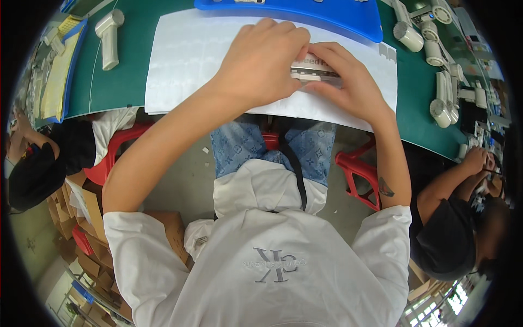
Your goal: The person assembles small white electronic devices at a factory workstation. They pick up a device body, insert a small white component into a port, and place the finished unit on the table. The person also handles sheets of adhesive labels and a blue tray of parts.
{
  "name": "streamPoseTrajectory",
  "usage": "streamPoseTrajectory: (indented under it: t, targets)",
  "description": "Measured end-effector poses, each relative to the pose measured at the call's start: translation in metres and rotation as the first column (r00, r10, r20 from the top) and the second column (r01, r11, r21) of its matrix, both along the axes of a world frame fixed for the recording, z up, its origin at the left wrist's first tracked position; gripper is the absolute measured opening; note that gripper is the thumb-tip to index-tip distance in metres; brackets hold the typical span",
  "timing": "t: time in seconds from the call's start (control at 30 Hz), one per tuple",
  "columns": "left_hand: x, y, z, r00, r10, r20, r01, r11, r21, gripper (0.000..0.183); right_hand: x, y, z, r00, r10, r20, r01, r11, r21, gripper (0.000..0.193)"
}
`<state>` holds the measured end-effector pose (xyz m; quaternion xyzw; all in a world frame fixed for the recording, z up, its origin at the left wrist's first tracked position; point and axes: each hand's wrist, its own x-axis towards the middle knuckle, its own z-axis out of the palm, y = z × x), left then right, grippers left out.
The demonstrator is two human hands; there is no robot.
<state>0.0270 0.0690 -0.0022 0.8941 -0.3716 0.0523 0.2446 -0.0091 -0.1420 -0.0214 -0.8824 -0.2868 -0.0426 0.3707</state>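
Observation:
Above white paper sheets (185, 65) on the table, both hands are closed around a white plastic casing (314, 65) with dark printing on its upper face. My left hand (261, 62) grips its left end, fingers curled over the top and thumb low down. At the other end, my right hand (351, 82) holds it between the thumb and bent fingers. A narrow white strip (305, 77) shows along the casing's near side. Fingers cover much of the casing, so its full shape is hidden.
A blue tray (294, 16) stands beyond the paper. On the green table (133, 71) lies a white round-headed handheld device (110, 41); several similar devices (440, 106) lie at right. Co-workers sit left (32, 174) and right (449, 234). Red stools (357, 169) flank my legs.

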Motion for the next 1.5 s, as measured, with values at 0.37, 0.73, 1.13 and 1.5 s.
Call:
streamPoseTrajectory:
  t: [0.37, 0.73, 1.13, 1.5]
  targets:
    - [-0.008, -0.006, -0.013, 0.992, 0.107, -0.064, -0.113, 0.988, -0.103, 0.035, -0.005, 0.008, -0.010, 0.964, -0.148, -0.223, 0.190, 0.965, 0.181, 0.048]
    - [-0.004, 0.017, -0.017, 0.993, 0.021, -0.118, -0.060, 0.939, -0.338, 0.059, -0.008, -0.077, -0.005, 0.798, -0.593, -0.107, 0.580, 0.708, 0.402, 0.022]
    - [-0.011, 0.030, -0.026, 0.930, -0.028, -0.367, -0.311, 0.475, -0.824, 0.049, 0.025, -0.114, -0.008, 0.785, -0.602, 0.148, 0.619, 0.772, -0.146, 0.016]
    - [-0.018, 0.017, 0.017, 0.926, -0.101, -0.363, -0.317, 0.311, -0.896, 0.027, 0.021, -0.110, -0.011, 0.789, -0.577, 0.209, 0.608, 0.782, -0.137, 0.011]
